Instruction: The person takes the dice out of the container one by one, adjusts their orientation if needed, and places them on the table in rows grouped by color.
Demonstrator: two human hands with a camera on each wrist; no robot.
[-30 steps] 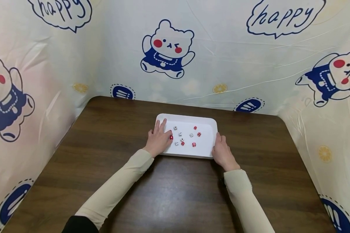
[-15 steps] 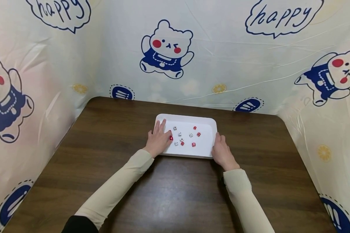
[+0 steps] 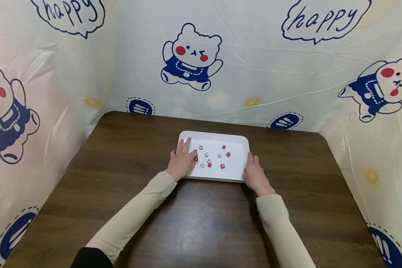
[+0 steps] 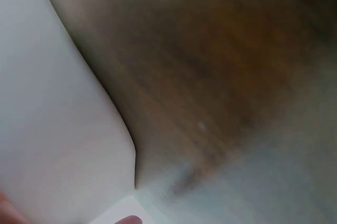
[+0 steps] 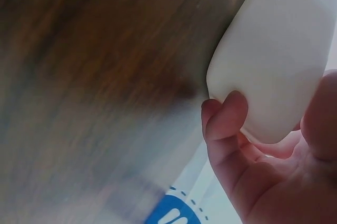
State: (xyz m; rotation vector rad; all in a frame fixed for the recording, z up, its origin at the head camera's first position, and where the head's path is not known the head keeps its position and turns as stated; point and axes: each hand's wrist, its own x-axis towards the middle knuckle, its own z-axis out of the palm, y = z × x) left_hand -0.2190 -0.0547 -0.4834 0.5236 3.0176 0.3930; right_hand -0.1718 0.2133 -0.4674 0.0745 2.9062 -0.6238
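A white tray (image 3: 234, 171) with several red and white dice stands toward the back of the table. My left hand (image 3: 181, 162) reaches over its left end in the head view, some fingers spread toward the back. At its thumb side it pinches a red die (image 3: 195, 159), partly hidden by the fingertips. My right hand (image 3: 255, 175) grips the tray's near right corner. In the right wrist view its curled fingers (image 5: 231, 116) press that corner's outer wall. The left wrist view shows the tray's wall (image 4: 68, 124) and a fingertip (image 4: 130, 220) at the bottom edge.
On the tray lie white dice such as one white die (image 3: 219, 155), and red ones such as one red die (image 3: 222, 166). A brown wooden table (image 3: 194, 223) extends around the tray. A printed curtain (image 3: 241, 67) encloses its back and sides.
The red die at my left fingertips has shifted very slightly to the left. Both hands, the tray and the other dice stay in place.
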